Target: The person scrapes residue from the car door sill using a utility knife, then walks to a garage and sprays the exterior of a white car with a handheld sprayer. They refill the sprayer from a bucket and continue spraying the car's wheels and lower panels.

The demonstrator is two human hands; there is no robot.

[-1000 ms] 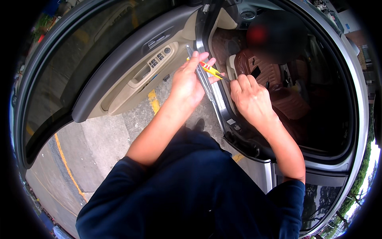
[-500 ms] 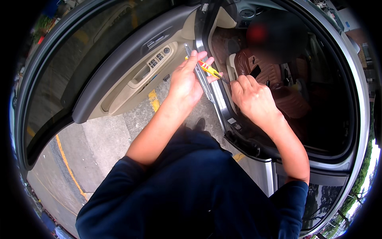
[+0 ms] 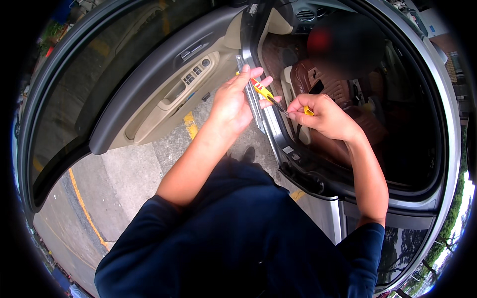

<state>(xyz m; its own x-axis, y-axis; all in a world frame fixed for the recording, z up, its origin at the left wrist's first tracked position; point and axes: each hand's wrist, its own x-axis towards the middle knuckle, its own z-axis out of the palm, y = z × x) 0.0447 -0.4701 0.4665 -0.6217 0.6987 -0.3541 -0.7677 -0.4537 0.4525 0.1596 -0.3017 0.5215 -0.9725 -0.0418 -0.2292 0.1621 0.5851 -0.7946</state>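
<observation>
The right hand [image 3: 325, 113] pinches thumb to forefinger at the dark tip of the yellow cutter [image 3: 262, 90], a small yellow piece [image 3: 308, 111] in its curled fingers. The left hand [image 3: 232, 103], fingers partly spread, holds the cutter's other end and a silver strip [image 3: 256, 112] just left of the cutter. Right of the cutter lies the brown seat [image 3: 304, 73]. The step seems to be working at the tip; next calls for careful fingertips.

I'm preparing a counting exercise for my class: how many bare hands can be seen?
2. The left hand, upper centre, holds a yellow-and-red tool; the right hand, to its right, holds a small yellow piece. The dark car interior could hide others.
</observation>
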